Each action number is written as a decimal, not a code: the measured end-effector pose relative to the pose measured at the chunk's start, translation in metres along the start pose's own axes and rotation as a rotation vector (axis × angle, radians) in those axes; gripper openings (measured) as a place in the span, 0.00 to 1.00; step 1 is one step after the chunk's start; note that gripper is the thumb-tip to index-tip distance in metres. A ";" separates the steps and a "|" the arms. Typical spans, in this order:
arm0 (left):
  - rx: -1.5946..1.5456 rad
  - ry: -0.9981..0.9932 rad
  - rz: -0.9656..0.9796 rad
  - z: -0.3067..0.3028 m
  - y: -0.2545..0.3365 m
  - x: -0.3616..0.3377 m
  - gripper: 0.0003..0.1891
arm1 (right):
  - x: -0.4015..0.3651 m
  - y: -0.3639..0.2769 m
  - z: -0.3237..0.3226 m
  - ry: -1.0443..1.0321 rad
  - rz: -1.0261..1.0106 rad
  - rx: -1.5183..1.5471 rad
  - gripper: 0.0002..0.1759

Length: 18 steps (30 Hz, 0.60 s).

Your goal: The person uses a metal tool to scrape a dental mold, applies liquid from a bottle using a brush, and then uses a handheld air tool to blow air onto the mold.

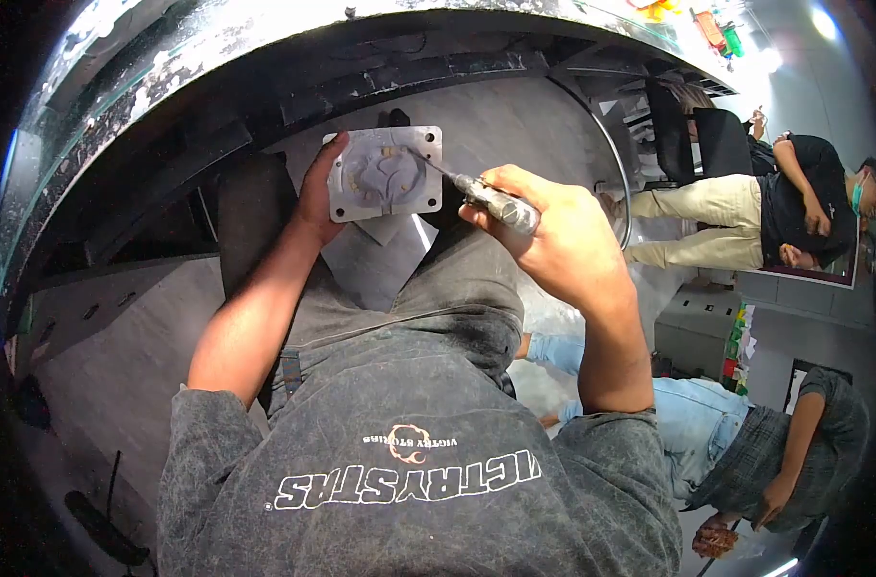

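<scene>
My left hand (319, 192) grips a square metal mould plate (366, 197) by its left side, thumb over the upper corner. The plate is silvery, with holes at its corners, a curved recessed shape in the middle and small brass-coloured spots. In my right hand (568, 226) is a thin-tipped hand tool (500, 204) with a thick, worn grey handle. Its slender shank points up and left, and the tip overlaps the upper right part of the recess. Both hands are above my lap, and my fingers wrap round the tool's handle.
A workbench (217, 48) with a scuffed edge curves across the top. Below the plate, a grey sheet (375, 264) shows between my legs. At right stand a person in a black shirt (803, 207) and another in jeans (693, 423). A dark cable (611, 144) hangs beside the bench.
</scene>
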<state>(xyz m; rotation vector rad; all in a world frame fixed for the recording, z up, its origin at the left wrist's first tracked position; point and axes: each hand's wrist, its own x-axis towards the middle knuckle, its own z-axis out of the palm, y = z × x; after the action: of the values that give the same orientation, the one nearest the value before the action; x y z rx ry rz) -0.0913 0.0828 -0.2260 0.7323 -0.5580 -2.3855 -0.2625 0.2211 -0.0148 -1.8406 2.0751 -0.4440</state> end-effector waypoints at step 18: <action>-0.079 -0.112 -0.055 -0.008 -0.002 0.006 0.33 | 0.010 -0.007 0.010 -0.030 -0.062 0.064 0.13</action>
<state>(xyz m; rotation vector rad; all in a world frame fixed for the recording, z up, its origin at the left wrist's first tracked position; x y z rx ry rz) -0.0911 0.0788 -0.2357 0.5895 -0.4915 -2.4961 -0.2524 0.2100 -0.0211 -1.8666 1.9662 -0.4901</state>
